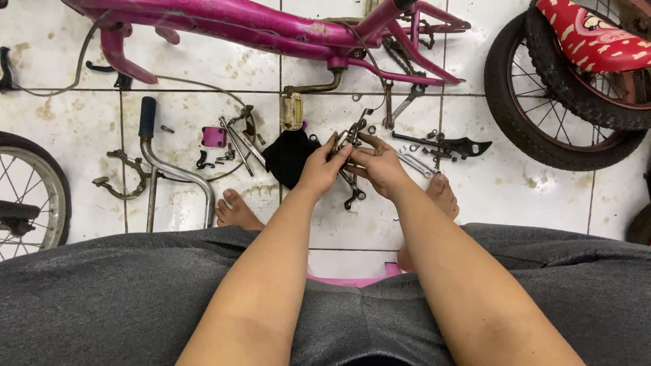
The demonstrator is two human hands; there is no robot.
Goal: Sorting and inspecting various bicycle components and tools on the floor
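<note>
While both hands meet over the white tiled floor (529, 203) in front of the bare feet, the brake caliper (353, 146) sits between them, lifted clear of the tiles: left hand (324, 166) fingers curled and pinching its upper arm, right hand (380, 166) fingers pressed together around its lower part, thumb on top. Risk, as I judge it: the sprung arms could snap shut on a fingertip, or a loose nut could drop and roll among the small bolts (227, 152) scattered left of the black cloth (288, 156). The cable running from the pink frame (271, 27) along the far edge of the floor could snag and tug the part. Room is tight: handlebar (176, 173) left, black kickstand (451, 144) and wrench (415, 163) just right, tyre (542, 146) toward the right edge, wheel (30, 193) at the left edge. Bare tile is just beyond the right foot.
</note>
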